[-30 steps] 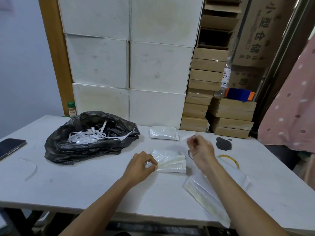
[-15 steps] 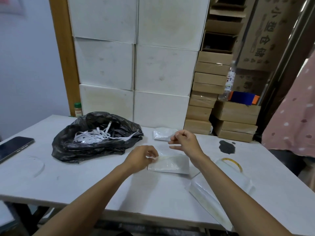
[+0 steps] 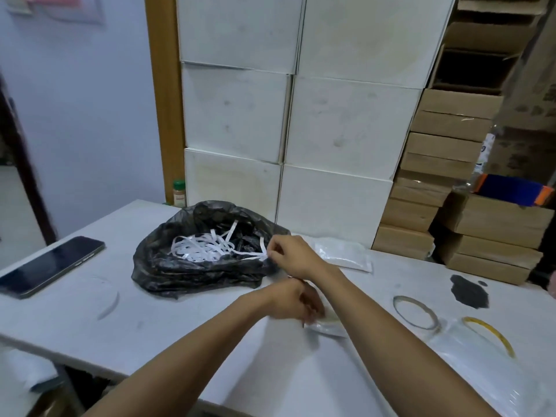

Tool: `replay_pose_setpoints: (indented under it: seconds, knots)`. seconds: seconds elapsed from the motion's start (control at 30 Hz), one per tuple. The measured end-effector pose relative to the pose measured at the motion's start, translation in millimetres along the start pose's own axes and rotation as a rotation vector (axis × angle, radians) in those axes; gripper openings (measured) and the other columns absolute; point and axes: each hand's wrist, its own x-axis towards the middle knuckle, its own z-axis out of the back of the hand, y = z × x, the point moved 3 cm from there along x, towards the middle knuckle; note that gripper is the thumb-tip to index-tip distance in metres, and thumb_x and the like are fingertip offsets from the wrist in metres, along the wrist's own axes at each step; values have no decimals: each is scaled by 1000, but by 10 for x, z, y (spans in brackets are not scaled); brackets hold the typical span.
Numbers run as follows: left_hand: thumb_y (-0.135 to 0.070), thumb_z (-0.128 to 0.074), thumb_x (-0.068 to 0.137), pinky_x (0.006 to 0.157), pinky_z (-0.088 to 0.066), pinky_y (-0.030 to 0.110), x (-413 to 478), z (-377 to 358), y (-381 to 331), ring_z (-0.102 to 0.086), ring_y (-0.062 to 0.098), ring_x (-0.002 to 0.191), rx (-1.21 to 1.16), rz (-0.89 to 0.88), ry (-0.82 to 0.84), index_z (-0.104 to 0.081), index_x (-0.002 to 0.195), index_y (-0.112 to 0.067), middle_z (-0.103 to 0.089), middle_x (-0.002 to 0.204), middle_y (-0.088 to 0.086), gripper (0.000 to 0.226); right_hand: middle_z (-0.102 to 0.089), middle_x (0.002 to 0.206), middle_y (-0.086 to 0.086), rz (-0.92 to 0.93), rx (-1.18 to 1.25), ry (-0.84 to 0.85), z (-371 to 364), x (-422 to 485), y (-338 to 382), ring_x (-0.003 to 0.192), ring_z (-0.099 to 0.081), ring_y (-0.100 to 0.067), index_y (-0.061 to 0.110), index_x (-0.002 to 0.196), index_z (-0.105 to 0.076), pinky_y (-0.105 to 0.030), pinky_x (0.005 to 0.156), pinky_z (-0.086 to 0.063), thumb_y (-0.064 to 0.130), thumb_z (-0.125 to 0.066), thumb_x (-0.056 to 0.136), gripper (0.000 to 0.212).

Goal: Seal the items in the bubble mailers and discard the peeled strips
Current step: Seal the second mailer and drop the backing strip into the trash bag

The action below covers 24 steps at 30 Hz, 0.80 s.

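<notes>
Just right of the black bag (image 3: 192,266), the left hand (image 3: 293,302) curls onto a bubble mailer (image 3: 326,325), pinning it to the tabletop (image 3: 180,341), likely for sealing. The right hand (image 3: 290,254), crossed beyond it, pinches a peeled strip (image 3: 262,246) over the bag's right rim, probably to drop it in. A second mailer (image 3: 343,254) lies behind.

A white peeled strip (image 3: 261,245) draped over the black bag (image 3: 180,272) rim; near bubble mailer (image 3: 328,326) and far bubble mailer (image 3: 343,255) lay flat.
</notes>
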Motion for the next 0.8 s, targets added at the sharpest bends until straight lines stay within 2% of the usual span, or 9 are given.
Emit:
replay_pose_setpoints:
  seconds: [0.1,0.23,0.33,0.43,0.5,0.57,0.67,0.73,0.8]
  knots:
    - [10,-56,77,76,-49,12,28,25,87,-63,10,84,-80,16,24,-71,106,-3,-72,105,14,35,-72,92,1,-22,-22,67,-162,177,-108,87,-62,-17,17,87,-72,-28,76,-46,15,-61,88,11]
    - [9,-55,76,78,-50,19,45,35,178,-63,13,82,-117,17,24,-72,103,-1,-69,80,1,33,-73,112,5,-62,-147,232,-272,294,-256,106,-64,-16,20,97,-78,-31,94,-50,13,-61,88,20]
    - [10,-53,80,70,-46,5,47,54,153,-61,3,74,-92,17,23,-71,106,1,-71,89,16,32,-72,115,9,-26,-229,222,-221,274,-257,107,-64,-17,25,104,-76,-35,91,-53,4,-48,82,41]
    - [9,-52,80,70,-46,5,46,65,184,-60,-7,68,-99,27,11,-71,106,1,-70,82,5,33,-68,122,9,-2,-235,217,-141,225,-207,115,-58,-16,24,106,-75,-35,97,-49,0,-40,81,49]
    - [8,-52,80,71,-46,6,38,45,191,-59,-9,68,-75,21,-3,-73,105,-3,-71,88,9,33,-67,125,7,-7,-220,247,-154,182,-214,117,-57,-18,23,107,-75,-36,99,-47,-1,-39,83,49]
    - [7,-52,80,73,-48,9,27,27,176,-59,-5,71,-52,6,-20,-73,104,-6,-73,99,15,34,-66,126,4,-18,-207,232,-149,146,-243,115,-57,-21,25,109,-74,-35,97,-48,0,-40,83,49]
    - [5,-52,80,87,-53,24,-17,28,148,-63,7,88,-41,1,-58,-74,103,-10,-71,108,11,35,-65,127,-1,-50,-101,152,-44,78,-270,116,-56,-22,22,118,-69,-33,98,-44,4,-43,89,43]
    - [4,-51,78,88,-50,22,-74,15,138,-62,13,101,-10,11,-60,-73,103,-15,-70,111,5,38,-64,123,-3,-86,30,77,90,-46,-302,113,-56,-21,19,126,-63,-28,92,-43,8,-47,94,37]
    - [2,-52,77,83,-49,16,-124,0,147,-61,10,104,-13,25,-70,-72,102,-22,-69,112,0,40,-64,114,1,-92,105,52,242,-278,-342,102,-59,-17,23,127,-61,-22,84,-45,14,-50,95,35]
